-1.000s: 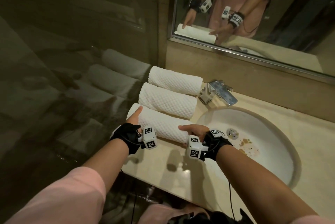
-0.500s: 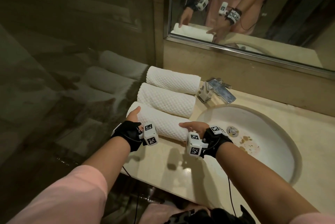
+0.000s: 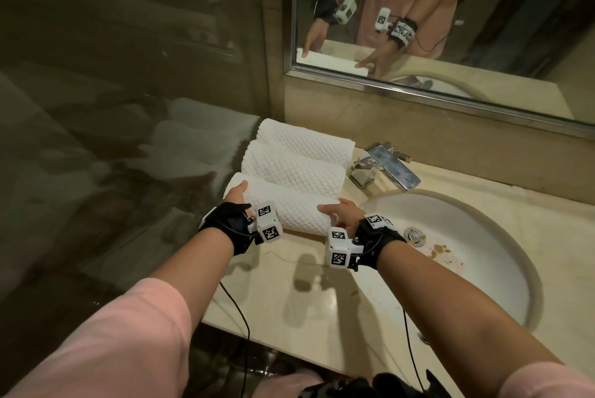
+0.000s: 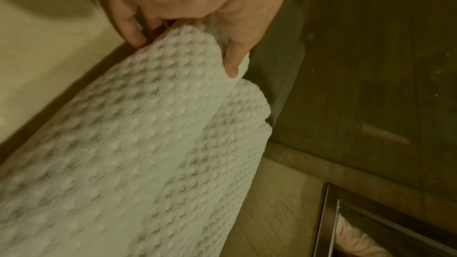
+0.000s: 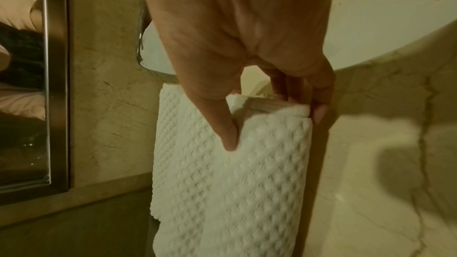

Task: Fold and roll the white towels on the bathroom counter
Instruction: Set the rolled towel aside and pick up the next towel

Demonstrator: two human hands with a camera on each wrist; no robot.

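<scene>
Three rolled white waffle towels lie side by side on the beige counter [image 3: 283, 298], left of the sink. The far roll [image 3: 306, 141] and middle roll [image 3: 293, 170] lie untouched. My hands hold the nearest roll [image 3: 289, 212] at its two ends. My left hand [image 3: 236, 196] grips the left end, thumb over the top and fingers on the near side [image 4: 183, 54]. My right hand [image 3: 341, 212] grips the right end, thumb on top and fingers curled round the end face [image 5: 274, 130]. The nearest roll [image 4: 148, 144] [image 5: 235, 192] rests against the middle one.
A chrome faucet [image 3: 383, 166] stands just right of the rolls, beside the white sink basin [image 3: 476, 269]. A mirror [image 3: 450, 11] runs along the back wall. A dark glass partition [image 3: 112, 140] bounds the counter's left edge. Bare counter lies in front of the rolls.
Both hands stay on the ends of the nearest roll. My left thumb, raised before, now lies over the towel. The roll has barely shifted.
</scene>
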